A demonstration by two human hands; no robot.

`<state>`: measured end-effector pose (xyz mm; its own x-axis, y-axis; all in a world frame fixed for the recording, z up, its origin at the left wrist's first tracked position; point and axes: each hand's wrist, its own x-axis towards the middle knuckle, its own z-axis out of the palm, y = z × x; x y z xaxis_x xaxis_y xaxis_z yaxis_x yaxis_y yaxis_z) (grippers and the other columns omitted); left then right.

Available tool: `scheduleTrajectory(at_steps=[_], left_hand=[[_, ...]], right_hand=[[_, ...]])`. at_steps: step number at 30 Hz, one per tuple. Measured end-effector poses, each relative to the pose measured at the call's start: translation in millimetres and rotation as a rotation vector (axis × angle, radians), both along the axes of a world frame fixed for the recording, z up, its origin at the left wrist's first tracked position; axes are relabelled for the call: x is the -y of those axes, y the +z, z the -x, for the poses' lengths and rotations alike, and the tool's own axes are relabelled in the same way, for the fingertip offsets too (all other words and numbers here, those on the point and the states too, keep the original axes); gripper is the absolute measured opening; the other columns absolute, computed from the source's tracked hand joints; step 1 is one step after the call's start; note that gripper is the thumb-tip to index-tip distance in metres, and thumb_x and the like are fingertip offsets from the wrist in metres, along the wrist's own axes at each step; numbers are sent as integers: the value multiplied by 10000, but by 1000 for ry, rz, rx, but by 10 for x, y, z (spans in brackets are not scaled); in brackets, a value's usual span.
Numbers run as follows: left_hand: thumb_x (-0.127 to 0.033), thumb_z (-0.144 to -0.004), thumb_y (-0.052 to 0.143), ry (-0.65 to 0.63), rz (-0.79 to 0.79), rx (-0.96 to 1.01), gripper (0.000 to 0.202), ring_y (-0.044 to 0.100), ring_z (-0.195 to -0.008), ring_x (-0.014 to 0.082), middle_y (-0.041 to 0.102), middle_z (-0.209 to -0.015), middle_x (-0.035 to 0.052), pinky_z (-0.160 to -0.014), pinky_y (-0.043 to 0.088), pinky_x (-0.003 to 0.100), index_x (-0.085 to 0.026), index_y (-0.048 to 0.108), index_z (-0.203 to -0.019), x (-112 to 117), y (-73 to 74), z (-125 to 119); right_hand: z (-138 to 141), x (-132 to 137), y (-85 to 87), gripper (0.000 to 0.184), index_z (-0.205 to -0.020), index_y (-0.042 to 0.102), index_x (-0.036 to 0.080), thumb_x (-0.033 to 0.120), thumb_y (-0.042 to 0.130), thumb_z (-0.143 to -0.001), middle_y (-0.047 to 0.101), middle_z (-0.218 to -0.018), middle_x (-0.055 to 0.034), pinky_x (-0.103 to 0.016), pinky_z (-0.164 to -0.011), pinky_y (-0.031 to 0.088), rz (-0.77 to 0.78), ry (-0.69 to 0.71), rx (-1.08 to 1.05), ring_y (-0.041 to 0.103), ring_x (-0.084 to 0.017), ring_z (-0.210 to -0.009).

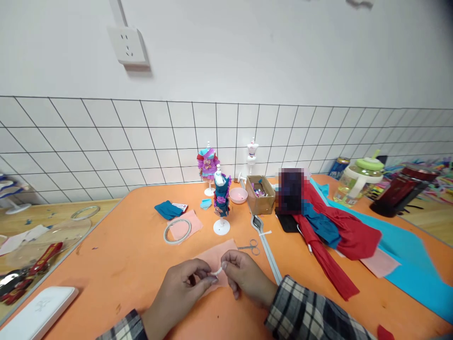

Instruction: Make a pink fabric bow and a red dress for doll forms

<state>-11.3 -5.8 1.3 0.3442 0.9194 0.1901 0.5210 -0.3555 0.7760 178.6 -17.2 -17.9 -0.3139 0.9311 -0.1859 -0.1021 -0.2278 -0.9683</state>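
Over a piece of pink fabric (225,246), my left hand (186,288) and my right hand (244,274) face each other. Between their fingertips stretches a thin white strip (216,272), pinched at both ends; its material is too small to make out. Small scissors (252,247) lie just beyond my right hand. A miniature dress form (222,198) in blue and purple fabric stands upright past the pink piece. To its left, a roll of tape (177,231) rests partly on another pink fabric piece (196,221).
Behind are a second dressed form (208,165), a bare white form (251,153), a pink bowl (238,195) and a cardboard box (261,203). Red fabric (357,236) and blue sheeting (406,264) spread right, near a jug (357,182). A white box-like object (40,311) sits front left.
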Motion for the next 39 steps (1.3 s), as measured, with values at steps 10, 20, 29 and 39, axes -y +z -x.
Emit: scheduleTrajectory(at_steps=[10,20,29,39], left_hand=[[-295,-634,842,-17,447,712,491,649,-677,151,687,-740,-16,-660,522,253,-227,489,-968,-119,-1,-50],[-354,-788,758,-6,753,914,527,689,-955,185,754,-989,94,-873,501,282,-191,506,-1221,-80,43,-45],[-315,-869,674,-6,853,1038,356,686,-1018,205,755,-1006,113,-955,484,322,-154,588,-1175,-133,15,-12],[-293,-901,631,-57,892,1085,177,681,-1038,204,746,-1041,111,-918,506,306,-142,671,-985,-174,-71,-9]], right_hand=[[-87,-42,52,267,-775,495,201,444,592,-718,431,-417,119,-165,-296,278,62,-110,-10,317,-49,-305],[-120,-94,1,218,-759,493,201,396,586,-729,405,-465,116,-173,-313,275,136,-203,-4,338,-51,-328],[-115,-104,-35,230,-736,472,203,401,586,-710,393,-475,115,-163,-308,268,148,-240,1,343,-46,-329],[-965,-458,454,293,-921,511,197,473,539,-827,686,-937,-76,-245,-483,470,-515,-922,283,613,-132,-560]])
